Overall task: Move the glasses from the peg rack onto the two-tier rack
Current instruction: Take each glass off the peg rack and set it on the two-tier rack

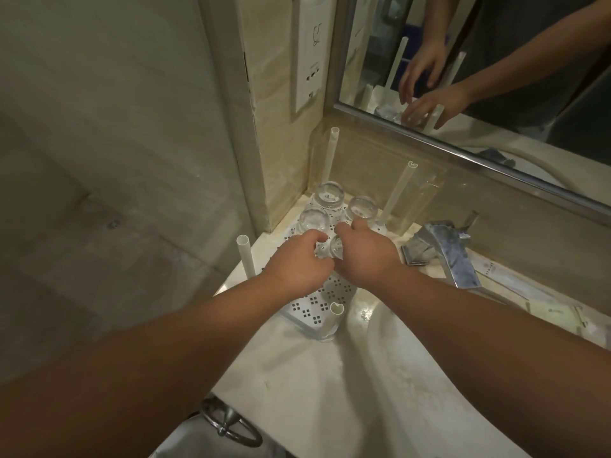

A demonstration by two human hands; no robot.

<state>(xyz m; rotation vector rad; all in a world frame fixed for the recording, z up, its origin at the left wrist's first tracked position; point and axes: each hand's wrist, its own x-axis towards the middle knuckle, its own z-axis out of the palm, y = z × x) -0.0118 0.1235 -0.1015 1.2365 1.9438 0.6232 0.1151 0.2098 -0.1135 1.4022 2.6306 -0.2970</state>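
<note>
Both hands meeting at frame centre over the white perforated plastic rack tray (312,307): left hand (297,264) and right hand (363,256) are gripping one clear inverted drinking glass (334,250) between them. Three more clear inverted glasses (329,195) are standing just behind, upper centre.

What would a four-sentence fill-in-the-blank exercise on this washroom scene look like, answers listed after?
1. Both hands, left and right, meet at a ___.
2. ___ other glasses stand upside down behind it on the tray.
3. The faucet is on the tray's ___ side.
4. On the wall above hangs a ___.

Answers: glass; three; right; mirror
</note>
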